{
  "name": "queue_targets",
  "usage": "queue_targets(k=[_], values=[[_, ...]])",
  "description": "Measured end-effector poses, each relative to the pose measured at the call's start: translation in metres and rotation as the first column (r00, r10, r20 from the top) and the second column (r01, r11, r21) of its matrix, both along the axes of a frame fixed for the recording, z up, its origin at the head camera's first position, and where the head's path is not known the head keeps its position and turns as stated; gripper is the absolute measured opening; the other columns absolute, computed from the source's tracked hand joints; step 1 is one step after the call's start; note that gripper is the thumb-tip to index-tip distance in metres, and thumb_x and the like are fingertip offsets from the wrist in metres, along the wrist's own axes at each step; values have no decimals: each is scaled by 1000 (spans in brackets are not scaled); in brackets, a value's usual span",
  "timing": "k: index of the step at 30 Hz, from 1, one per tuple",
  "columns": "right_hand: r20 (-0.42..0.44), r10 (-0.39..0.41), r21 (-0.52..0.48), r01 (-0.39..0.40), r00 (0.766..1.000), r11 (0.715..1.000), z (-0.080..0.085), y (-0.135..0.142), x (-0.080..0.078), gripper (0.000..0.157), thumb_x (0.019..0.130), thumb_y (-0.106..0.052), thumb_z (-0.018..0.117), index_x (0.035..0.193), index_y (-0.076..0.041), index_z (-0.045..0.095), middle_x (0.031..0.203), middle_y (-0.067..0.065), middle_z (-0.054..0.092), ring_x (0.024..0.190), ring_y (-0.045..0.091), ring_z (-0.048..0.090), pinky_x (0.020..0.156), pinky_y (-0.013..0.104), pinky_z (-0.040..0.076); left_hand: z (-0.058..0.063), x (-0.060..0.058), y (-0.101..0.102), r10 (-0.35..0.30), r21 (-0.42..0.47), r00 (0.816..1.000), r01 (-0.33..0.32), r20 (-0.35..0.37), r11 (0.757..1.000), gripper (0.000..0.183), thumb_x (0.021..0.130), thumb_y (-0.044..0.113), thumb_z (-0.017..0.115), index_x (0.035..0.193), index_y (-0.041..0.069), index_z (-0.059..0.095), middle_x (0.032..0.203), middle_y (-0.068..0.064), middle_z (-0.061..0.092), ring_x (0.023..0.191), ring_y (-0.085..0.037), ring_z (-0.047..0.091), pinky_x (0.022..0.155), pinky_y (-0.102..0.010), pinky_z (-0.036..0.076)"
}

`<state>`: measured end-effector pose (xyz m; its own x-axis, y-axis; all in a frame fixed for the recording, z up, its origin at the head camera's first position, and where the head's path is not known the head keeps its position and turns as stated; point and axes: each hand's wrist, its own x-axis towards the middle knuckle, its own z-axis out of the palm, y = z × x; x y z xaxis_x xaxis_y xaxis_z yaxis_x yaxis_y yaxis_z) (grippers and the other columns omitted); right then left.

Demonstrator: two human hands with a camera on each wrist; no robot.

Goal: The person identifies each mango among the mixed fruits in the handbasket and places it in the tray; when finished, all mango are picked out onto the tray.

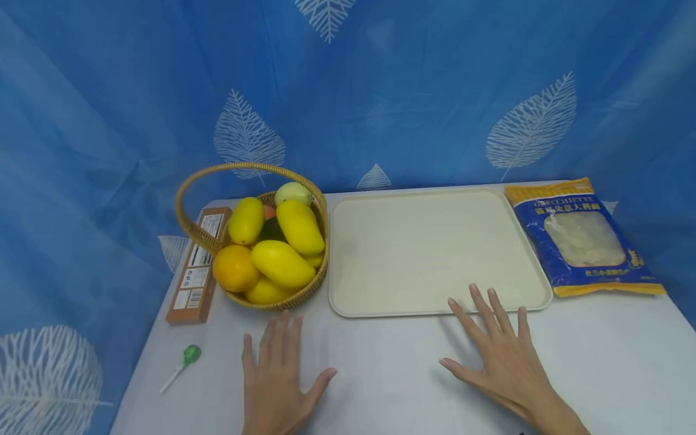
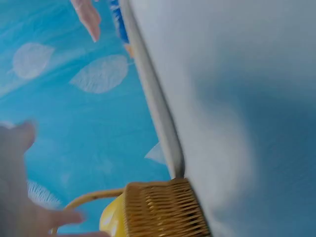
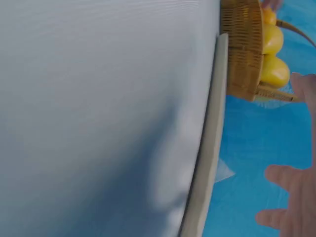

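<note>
My left hand (image 1: 277,386), fingers straight and thumb spread, is over the table just in front of a wicker basket (image 1: 321,284). Yellow mangoes (image 1: 283,264), an orange (image 1: 235,268) and other fruit fill that basket under its arched handle. Fingers spread wide, my right hand (image 1: 502,359) reaches across the front edge of a cream tray (image 1: 424,254) in the head view, holding nothing. In the left wrist view the blurred left hand (image 2: 19,187) shows beside the basket (image 2: 158,207). The right wrist view has the right hand (image 3: 296,192) at its right edge.
At the back right lies a blue and yellow pasta bag (image 1: 584,238) beside the tray. A long brown box (image 1: 198,266) lies left of the basket, and a green lollipop (image 1: 191,354) is in front of it. A blue leaf-patterned curtain (image 1: 413,90) hangs behind the white table (image 1: 380,374).
</note>
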<state>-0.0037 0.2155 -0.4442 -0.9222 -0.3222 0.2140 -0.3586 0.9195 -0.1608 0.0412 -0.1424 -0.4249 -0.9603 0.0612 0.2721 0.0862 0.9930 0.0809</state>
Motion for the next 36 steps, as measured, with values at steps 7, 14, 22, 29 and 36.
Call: queue_targets(k=[7,14,22,29,36], values=[[-81,134,-39,-138,988,990,20,-31,-23,95,76,-79,58,154,-30,32,163,12,21,148,37,20,122,58,0,21,-21,-27,166,499,944,-2,-285,866,88,82,39,74,151,5,32,141,-23,47,124,-38,45,101,-51,38],[-127,331,-81,-343,935,936,45,-77,-45,91,79,-70,63,154,-28,33,161,12,24,146,35,27,121,55,19,15,-51,-52,330,747,879,42,-343,664,85,83,12,73,153,9,24,154,-16,29,138,-27,29,108,-21,29],[-218,523,-164,-559,824,813,48,-131,-87,90,76,-49,80,151,-22,39,159,11,30,141,29,38,109,53,41,-10,-64,-65,294,879,947,-26,-132,477,93,90,14,69,157,11,3,164,-10,2,150,-32,12,114,-53,32],[-221,600,-172,-636,769,752,50,-171,-116,90,74,-46,83,150,-22,40,157,14,33,139,30,40,107,50,44,-27,-69,-66,209,919,976,-21,-68,394,100,88,12,71,157,13,-1,164,-11,-2,151,-33,10,114,-61,28],[-207,675,-131,-703,708,699,59,-209,-135,89,75,-44,83,150,-23,40,157,14,33,143,29,33,113,49,38,-36,-73,-64,208,909,978,-56,-35,414,106,84,21,77,156,29,-1,164,1,0,150,-30,11,115,-61,27]])
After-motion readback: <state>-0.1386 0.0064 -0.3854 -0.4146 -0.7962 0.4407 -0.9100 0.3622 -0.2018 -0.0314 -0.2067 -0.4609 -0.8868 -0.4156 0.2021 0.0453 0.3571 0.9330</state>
